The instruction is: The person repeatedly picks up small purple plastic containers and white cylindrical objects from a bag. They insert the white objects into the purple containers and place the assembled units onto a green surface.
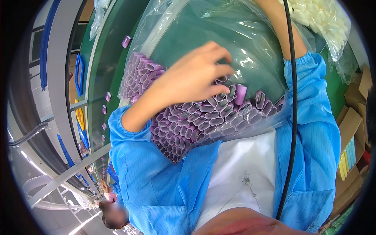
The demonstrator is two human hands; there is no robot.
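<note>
My left hand [201, 72] hovers over a mass of purple oval hollow shells [213, 115]. Its fingers are half curled and apart from the thumb, and I see nothing held between them. Many of the shells stand with their open ends up, packed close inside a clear plastic bag [250, 27]. One shell [241, 94] sticks up above the others, just beside my left thumb. My right forearm [288, 33] reaches to the far edge of the view, across the bag's right side; the right hand itself is cut off.
On the left, a green conveyor belt [98, 117] carries single shells, one [126, 41] near its far end. A clear bag of cream-white pieces [321, 17] lies far right. Cardboard boxes [350, 129] stand at right. A black cable [293, 117] hangs in front. Another person [113, 213] is lower left.
</note>
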